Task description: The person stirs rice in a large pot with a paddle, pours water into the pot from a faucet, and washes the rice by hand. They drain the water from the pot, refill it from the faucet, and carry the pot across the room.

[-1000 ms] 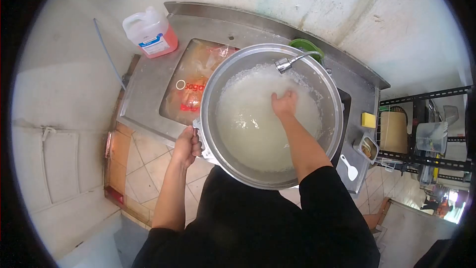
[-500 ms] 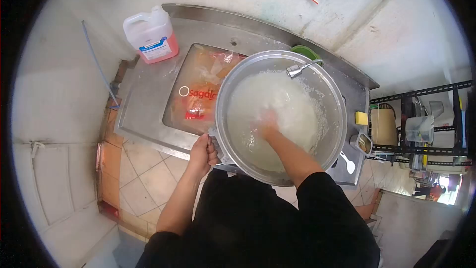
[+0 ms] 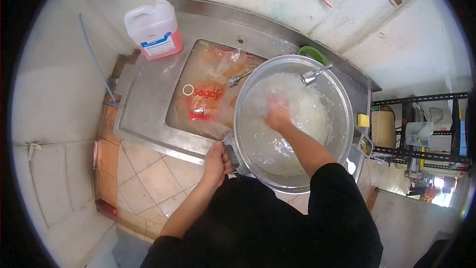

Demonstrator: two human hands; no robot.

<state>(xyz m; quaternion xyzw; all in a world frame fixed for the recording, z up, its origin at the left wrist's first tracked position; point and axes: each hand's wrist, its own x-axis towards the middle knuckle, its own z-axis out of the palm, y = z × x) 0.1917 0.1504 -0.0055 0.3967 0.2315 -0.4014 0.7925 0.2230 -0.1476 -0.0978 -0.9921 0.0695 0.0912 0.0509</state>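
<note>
A large round metal pot [image 3: 240, 141] holds cloudy white water [image 3: 267, 154] with white grains that look like rice along its inner wall. My left hand [image 3: 218, 163] is closed around the grey handle [image 3: 233, 149] on the pot's left side. Over the middle of the pot, my right hand [image 3: 278, 118] reaches into the water. Its fingers are blurred and partly under the surface, with a reddish patch around them that I cannot make out. A chrome faucet head [image 3: 308, 78] hangs over the pot's far rim, and a second faucet [image 3: 234, 80] shows left of the pot.
In the sink basin [image 3: 171, 125] lie clear plastic bags with orange contents and red lettering [image 3: 208, 94]. A jug of pink liquid [image 3: 156, 32] stands at the back left. A green bowl [image 3: 312, 53], a yellow sponge [image 3: 363, 120] and a shelf rack [image 3: 421, 154] are beyond the pot.
The pot appears further right in view, uncovering the second faucet. My right hand has moved toward the pot's far side. My left hand has kept its hold on the handle.
</note>
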